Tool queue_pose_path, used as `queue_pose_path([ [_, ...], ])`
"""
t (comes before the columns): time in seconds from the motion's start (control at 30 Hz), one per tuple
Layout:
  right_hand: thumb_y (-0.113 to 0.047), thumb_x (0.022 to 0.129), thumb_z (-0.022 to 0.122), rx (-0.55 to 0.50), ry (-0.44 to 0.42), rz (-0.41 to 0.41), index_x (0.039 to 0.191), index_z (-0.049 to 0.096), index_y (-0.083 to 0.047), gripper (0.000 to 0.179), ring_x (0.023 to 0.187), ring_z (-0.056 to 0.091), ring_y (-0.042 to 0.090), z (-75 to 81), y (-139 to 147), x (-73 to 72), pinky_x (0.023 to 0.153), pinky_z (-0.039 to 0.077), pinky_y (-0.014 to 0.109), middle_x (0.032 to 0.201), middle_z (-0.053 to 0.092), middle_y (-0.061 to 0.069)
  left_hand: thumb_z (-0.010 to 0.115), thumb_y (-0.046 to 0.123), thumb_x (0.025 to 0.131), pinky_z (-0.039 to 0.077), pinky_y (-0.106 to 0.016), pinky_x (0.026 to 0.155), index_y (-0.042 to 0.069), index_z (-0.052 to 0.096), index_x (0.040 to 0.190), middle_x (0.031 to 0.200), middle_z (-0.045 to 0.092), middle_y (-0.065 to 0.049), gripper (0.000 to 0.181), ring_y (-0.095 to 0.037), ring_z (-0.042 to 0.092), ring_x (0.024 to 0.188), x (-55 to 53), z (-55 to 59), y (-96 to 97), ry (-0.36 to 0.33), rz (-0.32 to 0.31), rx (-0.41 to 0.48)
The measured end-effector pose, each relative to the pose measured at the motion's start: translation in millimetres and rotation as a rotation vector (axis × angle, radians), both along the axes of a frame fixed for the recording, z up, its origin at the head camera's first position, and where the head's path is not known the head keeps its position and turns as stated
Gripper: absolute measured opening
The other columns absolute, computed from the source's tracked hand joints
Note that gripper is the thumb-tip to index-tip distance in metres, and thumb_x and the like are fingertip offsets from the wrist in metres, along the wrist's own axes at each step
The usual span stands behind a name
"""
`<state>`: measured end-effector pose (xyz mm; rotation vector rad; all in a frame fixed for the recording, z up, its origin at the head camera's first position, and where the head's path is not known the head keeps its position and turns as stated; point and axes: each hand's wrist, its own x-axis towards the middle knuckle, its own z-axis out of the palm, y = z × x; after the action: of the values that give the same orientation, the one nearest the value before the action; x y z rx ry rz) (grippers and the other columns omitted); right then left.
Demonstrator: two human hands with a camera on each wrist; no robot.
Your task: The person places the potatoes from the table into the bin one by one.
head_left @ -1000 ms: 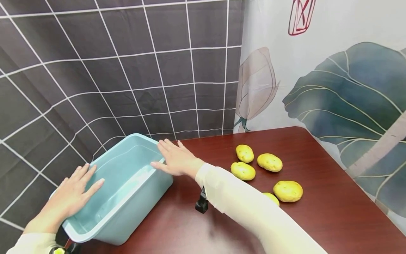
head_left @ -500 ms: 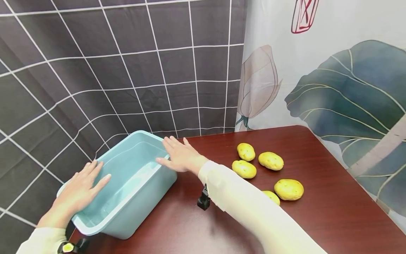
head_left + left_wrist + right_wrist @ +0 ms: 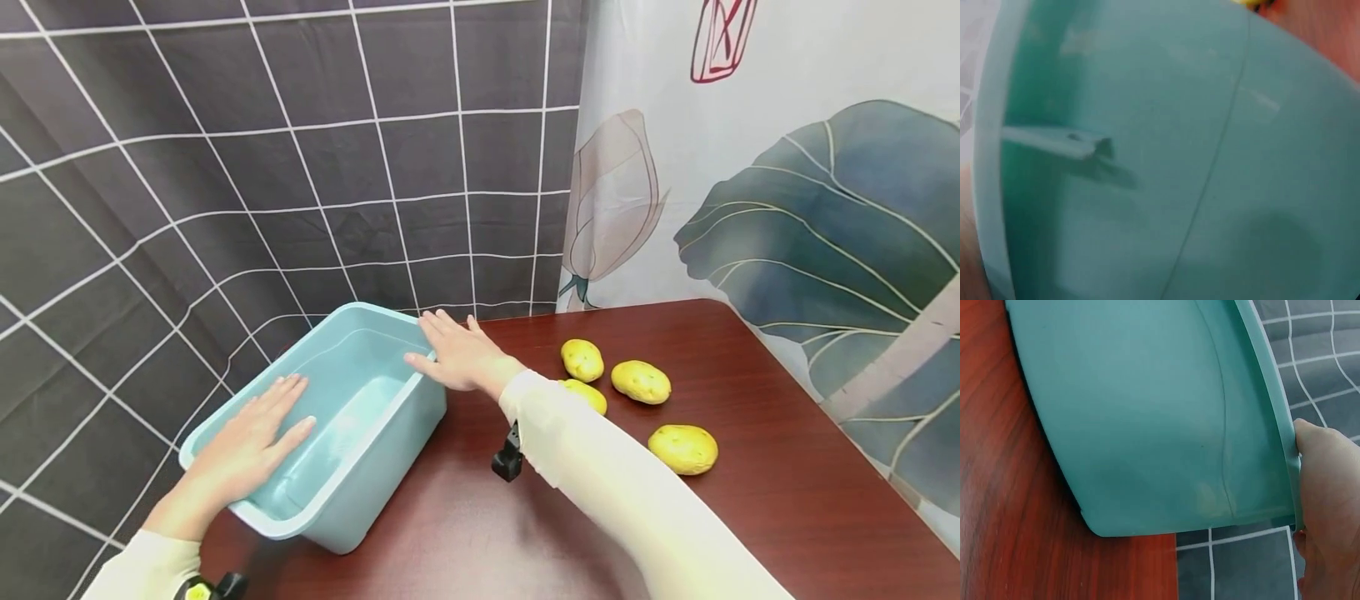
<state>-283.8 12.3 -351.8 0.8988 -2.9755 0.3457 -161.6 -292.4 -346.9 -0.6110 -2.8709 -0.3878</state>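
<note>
Plainly, I have the left grip (image 3: 243, 446) and right grip (image 3: 467, 357) straight-fingered, uncurled — each touching an opposite side of the blue tub (image 3: 386, 471), with yellow potatoes (image 3: 641, 382) on the counter (image 3: 787, 475).

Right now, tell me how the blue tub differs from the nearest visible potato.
Colour: the blue tub is pale blue, the potato yellow.
Shape: the blue tub is an open, hollow box, the potato a rounded lump.
Size: the blue tub is far larger than the potato.
Contact: the left hand and right hand are on the blue tub; neither touches the potato.
</note>
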Motion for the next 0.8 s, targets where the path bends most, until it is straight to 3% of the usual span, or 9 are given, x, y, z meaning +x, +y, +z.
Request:
queue_pose_path([
  [0.37, -0.066, 0.096, 0.028, 0.011, -0.047, -0.069, 0.156, 0.014, -0.017, 0.079, 0.147, 0.008, 0.019, 7.8, 39, -12.3, 0.116, 0.006, 0.053, 0.161, 0.015, 0.001, 0.053, 0.041, 0.098, 0.022, -0.051, 0.113, 0.008, 0.034, 0.149, 0.155, 0.032, -0.006, 0.064, -0.027, 0.022, 0.144, 4.4, -3.1, 67.0, -0.004, -0.188, -0.015],
  [0.63, -0.066, 0.096, 0.025, 0.043, -0.07, -0.127, 0.155, 0.014, -0.013, 0.08, 0.147, 0.006, 0.02, 14.1, 63, -22.4, 0.115, 0.006, 0.056, 0.161, 0.013, 0.004, 0.041, 0.056, 0.097, 0.019, -0.043, 0.116, 0.011, 0.033, 0.151, 0.156, 0.027, -0.001, 0.071, -0.017, 0.017, 0.145, 9.0, -1.4, 120.9, -0.037, -0.331, -0.041],
  [0.8, -0.064, 0.097, 0.023, 0.075, -0.09, -0.15, 0.155, 0.013, -0.012, 0.079, 0.147, 0.004, 0.022, 16.0, 74, -29.4, 0.115, 0.006, 0.057, 0.161, 0.011, 0.005, 0.035, 0.062, 0.096, 0.019, -0.04, 0.116, 0.015, 0.03, 0.152, 0.157, 0.027, 0.0, 0.073, -0.016, 0.017, 0.145, 13.4, -1.3, 152.4, -0.039, -0.383, -0.066],
])
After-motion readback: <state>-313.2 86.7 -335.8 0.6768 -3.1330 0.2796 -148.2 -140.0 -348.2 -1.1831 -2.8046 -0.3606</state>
